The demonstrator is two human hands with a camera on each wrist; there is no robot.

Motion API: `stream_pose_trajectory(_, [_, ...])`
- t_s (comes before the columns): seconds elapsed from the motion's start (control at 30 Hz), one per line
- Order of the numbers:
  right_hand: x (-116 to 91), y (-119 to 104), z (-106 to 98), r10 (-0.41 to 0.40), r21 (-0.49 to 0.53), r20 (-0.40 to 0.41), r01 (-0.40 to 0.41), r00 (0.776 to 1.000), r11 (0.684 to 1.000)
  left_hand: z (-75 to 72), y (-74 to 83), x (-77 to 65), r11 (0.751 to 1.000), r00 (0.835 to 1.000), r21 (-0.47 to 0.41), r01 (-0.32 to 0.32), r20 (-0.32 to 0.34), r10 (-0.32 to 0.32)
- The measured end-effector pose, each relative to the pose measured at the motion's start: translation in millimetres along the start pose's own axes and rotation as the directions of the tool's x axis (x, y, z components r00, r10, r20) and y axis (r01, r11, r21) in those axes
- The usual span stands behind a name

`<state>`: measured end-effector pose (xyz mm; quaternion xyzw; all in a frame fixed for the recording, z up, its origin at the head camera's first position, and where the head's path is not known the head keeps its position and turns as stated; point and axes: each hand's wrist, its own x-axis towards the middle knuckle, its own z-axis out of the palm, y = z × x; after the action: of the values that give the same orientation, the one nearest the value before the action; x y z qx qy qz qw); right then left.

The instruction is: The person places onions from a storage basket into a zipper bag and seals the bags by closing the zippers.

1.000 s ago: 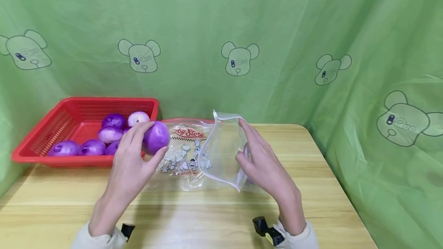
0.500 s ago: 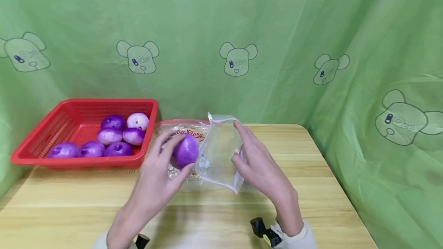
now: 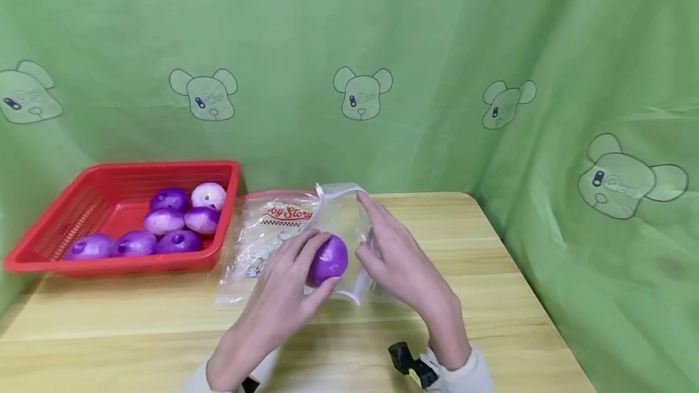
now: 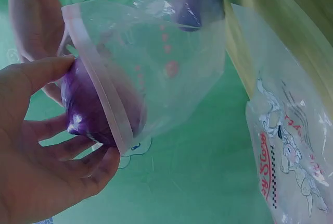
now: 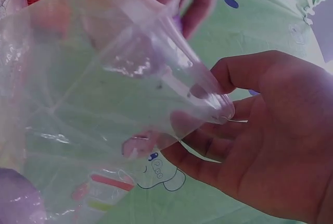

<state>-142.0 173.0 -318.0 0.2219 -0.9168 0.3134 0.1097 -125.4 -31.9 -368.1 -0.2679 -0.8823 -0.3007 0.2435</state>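
My left hand (image 3: 284, 287) grips a peeled purple onion (image 3: 330, 259) at the mouth of a clear zip bag (image 3: 349, 214). In the left wrist view, part of this onion (image 4: 86, 96) shows through the plastic, just past the bag's white zip strip (image 4: 101, 78). My right hand (image 3: 406, 259) pinches the far side of the bag's mouth and keeps it spread; the right wrist view has the thumb and fingers at the bag's edge (image 5: 208, 91). Another onion (image 4: 200, 2) lies deeper inside the bag.
To the left stands a red slotted basket (image 3: 125, 267) with several purple onions (image 3: 164, 221). A flat clear bag (image 3: 232, 272) with red lettering and cartoon figures lies between basket and zip bag. The wooden table (image 3: 491, 320) meets green curtains (image 3: 437, 47) behind and at right.
My left hand has carried the onion rightward from beside the basket to the mouth of the zip bag. My right hand still holds the bag. The head view has shifted slightly.
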Motion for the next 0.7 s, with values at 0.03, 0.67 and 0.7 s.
stream_pose_trajectory(0.03, [-0.3, 0.1, -0.6, -0.001, 0.006, -0.003, 0.001, 1.000, 1.000, 0.6, -1.3, -0.9, 1.000, 1.000, 0.016, -0.002, 0.002, 0.002])
stream_pose_trajectory(0.67, [-2.6, -1.1, -5.6, -0.015, 0.026, 0.008, 0.015, 1.000, 1.000, -0.7, -5.5, -6.1, 0.979, 0.990, 0.202, 0.008, 0.137, -0.036])
stream_pose_trajectory(0.7, [-2.3, -1.2, -5.5, -0.012, 0.024, 0.008, 0.012, 1.000, 1.000, -1.0, -5.7, -6.5, 0.979, 0.990, 0.206, 0.008, 0.136, -0.036])
